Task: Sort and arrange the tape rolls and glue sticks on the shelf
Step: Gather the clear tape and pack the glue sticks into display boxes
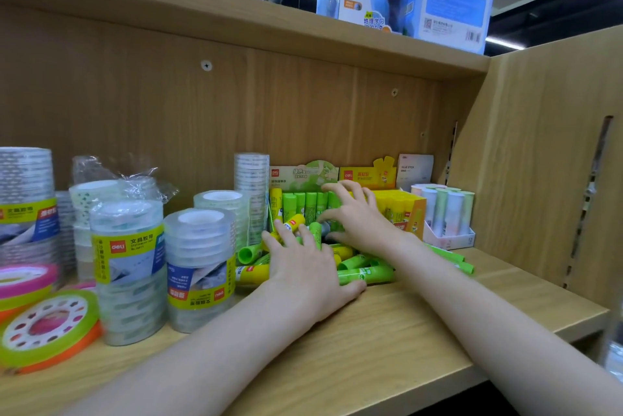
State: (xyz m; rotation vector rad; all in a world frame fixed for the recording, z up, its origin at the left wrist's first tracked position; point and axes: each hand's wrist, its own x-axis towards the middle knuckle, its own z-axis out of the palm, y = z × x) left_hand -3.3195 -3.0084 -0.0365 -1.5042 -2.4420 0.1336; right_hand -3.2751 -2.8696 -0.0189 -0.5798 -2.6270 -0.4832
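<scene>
wooden shelf [387, 341] up front | left hand [303, 267] flat, fingers spread on loose glue sticks [365, 272]; right hand [357, 217] splayed, released, over green box [305, 205]; tape stacks [129, 267] left

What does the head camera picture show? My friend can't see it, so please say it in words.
Two bare hands, the left hand and the right hand, reach into a jumbled pile of green and yellow glue sticks on a wooden shelf. Wrapped stacks of clear tape rolls stand to the left.
</scene>
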